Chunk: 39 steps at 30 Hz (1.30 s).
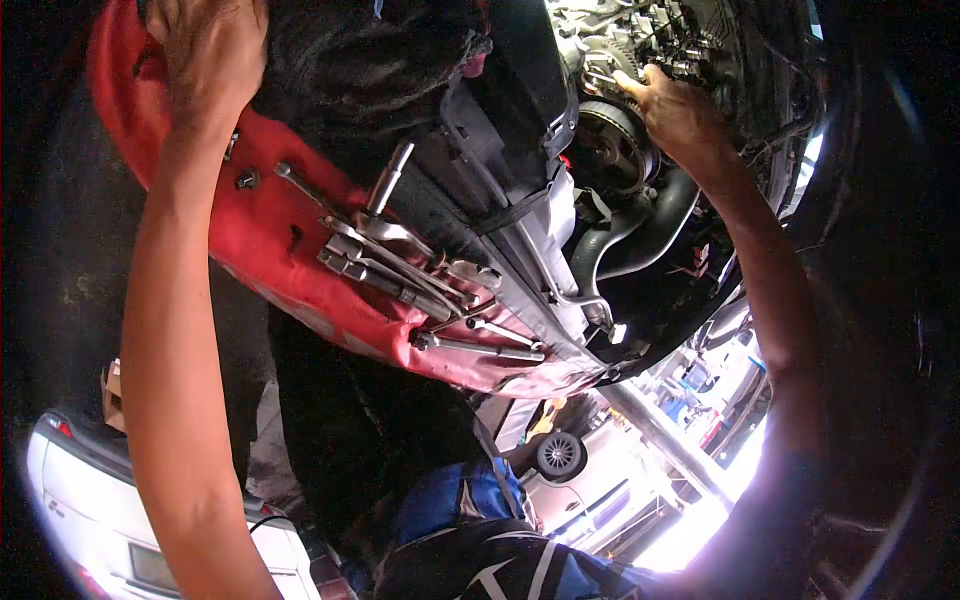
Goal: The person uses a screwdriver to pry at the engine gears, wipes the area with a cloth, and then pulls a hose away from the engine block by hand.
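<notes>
My right hand (pixel 685 115) reaches into the engine bay with its fingers bent against the metal parts beside a toothed gear (pixel 622 50). Whatever its fingertips grip is too small or hidden to make out. Just below them is a round pulley (pixel 612 148). At the upper left, my left hand (pixel 212 45) lies over the red cover (pixel 265 225), its fingers partly cut off by the frame's top edge. On that cover lie several hand tools: a wrench (pixel 300 185), a socket with extension (pixel 390 180), and a ratchet (pixel 480 347).
A black hose (pixel 610 245) curves beneath the pulley. Dark cloth (pixel 360 80) covers the area between my hands. Behind and below, a white car (pixel 110 510), a wheel (pixel 559 457) and cluttered shop goods show. A small dark nut-like part (pixel 247 179) sits on the red cover.
</notes>
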Motion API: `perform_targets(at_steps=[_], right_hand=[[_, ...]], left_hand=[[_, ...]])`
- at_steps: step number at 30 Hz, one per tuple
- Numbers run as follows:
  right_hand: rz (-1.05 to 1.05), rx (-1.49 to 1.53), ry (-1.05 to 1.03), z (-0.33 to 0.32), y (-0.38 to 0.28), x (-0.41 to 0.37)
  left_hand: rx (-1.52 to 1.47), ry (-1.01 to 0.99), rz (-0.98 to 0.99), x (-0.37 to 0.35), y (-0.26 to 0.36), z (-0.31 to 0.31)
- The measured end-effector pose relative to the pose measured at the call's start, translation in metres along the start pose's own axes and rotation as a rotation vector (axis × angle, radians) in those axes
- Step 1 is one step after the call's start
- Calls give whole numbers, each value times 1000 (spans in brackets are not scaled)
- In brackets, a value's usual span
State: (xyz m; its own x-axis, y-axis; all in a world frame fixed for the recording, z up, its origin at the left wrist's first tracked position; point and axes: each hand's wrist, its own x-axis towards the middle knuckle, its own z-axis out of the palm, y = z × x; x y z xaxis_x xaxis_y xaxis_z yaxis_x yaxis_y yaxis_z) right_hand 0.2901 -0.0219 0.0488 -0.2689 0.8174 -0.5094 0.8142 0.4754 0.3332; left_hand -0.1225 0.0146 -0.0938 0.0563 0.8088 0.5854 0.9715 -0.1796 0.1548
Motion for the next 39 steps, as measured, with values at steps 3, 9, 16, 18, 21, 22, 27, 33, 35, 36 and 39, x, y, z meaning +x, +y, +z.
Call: perform_targets(at_steps=[3, 9, 16, 18, 21, 22, 27, 33, 35, 36, 39], right_hand=[[-113, -124, 68, 3, 0, 1], [-152, -183, -19, 11, 4, 4], [-136, -219, -39, 14, -3, 9], [-188, -255, -94, 20, 4, 10], [-292, 122, 324, 20, 4, 2], [-276, 152, 350, 12, -3, 3], [-205, -44, 139, 23, 4, 9], [-63, -23, 9, -1, -13, 8], [-57, -14, -56, -4, -12, 13], [-25, -20, -126, -11, -16, 19], [17, -61, -106, -5, -18, 16]], left_hand=[[-43, 40, -1, 3, -2, 4], [3, 36, -5, -2, -9, 10], [-1, 46, 8, -1, -11, 11], [-10, 59, 26, 0, -10, 13], [-19, 43, 17, 2, -11, 10], [-26, 39, 21, 2, -11, 9], [-129, -1, -46, 2, -4, 4], [-59, 41, 3, -4, -10, 16], [-34, 50, 25, -3, -14, 16], [-25, 35, 14, 0, -13, 13], [-16, 18, -1, -1, -11, 11]])
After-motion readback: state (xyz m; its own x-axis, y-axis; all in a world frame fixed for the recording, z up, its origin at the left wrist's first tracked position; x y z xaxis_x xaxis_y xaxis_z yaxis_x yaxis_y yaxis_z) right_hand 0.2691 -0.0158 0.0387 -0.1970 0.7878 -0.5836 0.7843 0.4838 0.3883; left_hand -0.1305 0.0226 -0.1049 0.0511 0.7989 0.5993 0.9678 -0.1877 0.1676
